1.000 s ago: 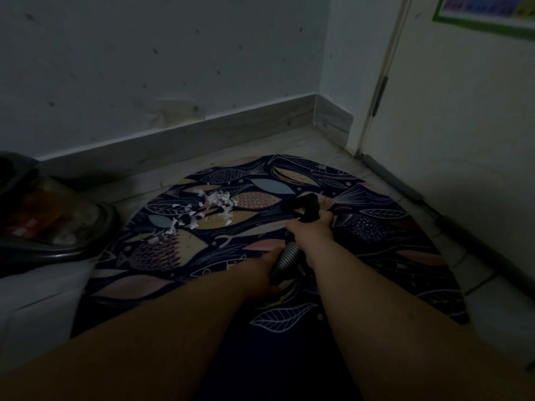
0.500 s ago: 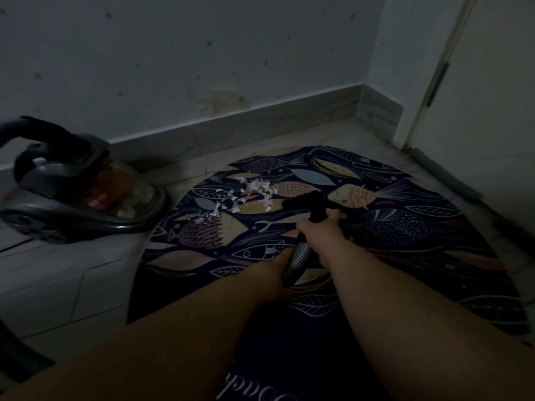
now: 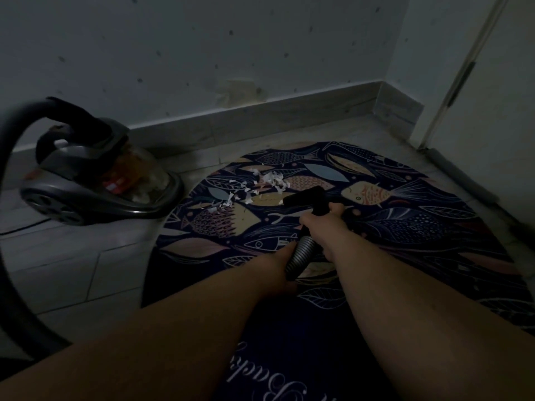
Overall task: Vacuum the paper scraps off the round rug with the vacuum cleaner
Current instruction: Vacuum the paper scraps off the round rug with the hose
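Observation:
A round dark rug [image 3: 405, 227] with a fish pattern lies on the tiled floor. White paper scraps [image 3: 260, 183] are scattered over its far left part. My right hand [image 3: 321, 224] grips the black neck of the vacuum nozzle [image 3: 304, 195], whose head sits on the rug just right of the scraps. My left hand [image 3: 278, 264] holds the ribbed grey hose [image 3: 301, 253] right behind it. The canister vacuum cleaner [image 3: 95, 180] stands on the floor left of the rug.
The hose [image 3: 8, 227] loops from the canister down the left edge of view. A wall with a skirting board [image 3: 260, 117] runs behind the rug. A door and its frame [image 3: 463, 82] close off the right side.
The view has swung left, bringing the whole canister and its hose into sight. Both hands keep their hold, and the nozzle sits a little closer to the scraps.

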`<state>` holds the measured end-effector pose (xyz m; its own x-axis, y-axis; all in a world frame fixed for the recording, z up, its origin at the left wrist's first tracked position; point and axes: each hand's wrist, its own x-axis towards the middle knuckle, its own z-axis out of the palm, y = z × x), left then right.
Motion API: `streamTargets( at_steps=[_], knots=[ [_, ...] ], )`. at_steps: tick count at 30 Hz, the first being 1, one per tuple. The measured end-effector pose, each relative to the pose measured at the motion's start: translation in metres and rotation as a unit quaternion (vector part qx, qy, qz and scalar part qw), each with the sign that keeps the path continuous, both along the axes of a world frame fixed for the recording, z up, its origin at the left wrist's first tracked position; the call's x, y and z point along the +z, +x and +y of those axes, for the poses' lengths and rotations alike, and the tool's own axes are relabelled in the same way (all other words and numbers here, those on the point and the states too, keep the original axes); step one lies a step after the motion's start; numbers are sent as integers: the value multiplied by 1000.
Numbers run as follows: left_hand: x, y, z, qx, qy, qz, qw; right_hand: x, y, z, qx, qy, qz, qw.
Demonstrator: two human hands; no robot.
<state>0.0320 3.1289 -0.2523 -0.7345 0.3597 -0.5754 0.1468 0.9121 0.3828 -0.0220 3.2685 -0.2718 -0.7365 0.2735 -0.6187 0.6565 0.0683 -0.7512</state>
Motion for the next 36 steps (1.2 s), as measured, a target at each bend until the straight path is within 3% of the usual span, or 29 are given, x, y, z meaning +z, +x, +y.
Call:
streamTargets(
  at_steps=[26,36],
  knots=[
    [7,20,-72,56,-17,-14,998,0,-1,-76,104,6,6,995],
    [9,15,-64,41,-12,-8,999,2,-2,-72,70,27,16,997]
  ],
)
